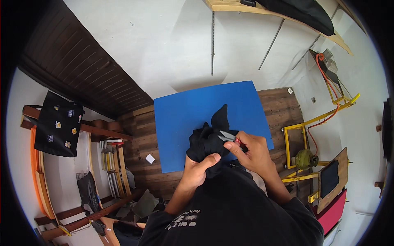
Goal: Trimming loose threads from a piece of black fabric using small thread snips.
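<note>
A bunched piece of black cloth (203, 143) is gathered in my left hand (198, 170), whose fingers are closed under it with the thumb on top. One pointed fold of the cloth stands up at the far side. My right hand (254, 153) is closed around a small pair of thread snips (227, 136) with grey blades and a bit of red at the handle. The blades point left, their tips slightly apart, right at the cloth. Whether they touch it I cannot tell. Both hands are above the near part of a blue tabletop (184, 108).
A yellow metal frame (287, 149) with a red hose and a round olive-coloured part stands at the right. Shelving with a black printed bag (59, 125) lines the left. A white square (150, 158) lies on the wooden floor, and a wooden shelf (234, 5) hangs on the far wall.
</note>
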A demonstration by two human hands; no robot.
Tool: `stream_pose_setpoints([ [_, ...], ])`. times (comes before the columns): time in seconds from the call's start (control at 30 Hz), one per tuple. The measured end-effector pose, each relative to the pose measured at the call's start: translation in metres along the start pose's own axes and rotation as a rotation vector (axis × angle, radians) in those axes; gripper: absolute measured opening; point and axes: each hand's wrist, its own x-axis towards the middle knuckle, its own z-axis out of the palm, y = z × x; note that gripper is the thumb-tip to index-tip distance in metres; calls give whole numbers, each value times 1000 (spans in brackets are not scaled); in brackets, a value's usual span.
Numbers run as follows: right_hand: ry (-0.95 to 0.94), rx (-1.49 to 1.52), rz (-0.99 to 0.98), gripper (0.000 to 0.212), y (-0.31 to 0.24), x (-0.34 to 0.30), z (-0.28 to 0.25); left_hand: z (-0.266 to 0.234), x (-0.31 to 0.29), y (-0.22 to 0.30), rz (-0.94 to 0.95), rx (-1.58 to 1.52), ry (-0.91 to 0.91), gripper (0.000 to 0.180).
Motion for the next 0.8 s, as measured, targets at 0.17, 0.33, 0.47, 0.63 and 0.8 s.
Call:
stream_pose_setpoints([
  [0.17, -10, -42, 25, 35, -1, 3, -3, -4, -1, 0, -107, -171, -6, 41],
  [0.33, 43, -16, -7, 41, 4, 2, 1, -3, -3, -8, -89, -288, 22, 62],
  [0.47, 59, 13, -13, 41, -1, 2, -1, -9, -3, -12, -141, -398, -47, 61],
  [0.63, 10, -4, 13, 35, -1, 2, -2, -8, -1, -8, -241, -437, -67, 63],
  [0.8, 22, 2, 30, 34, -3, 4, -2, -8, 0, -9, -214, -539, -140, 62],
])
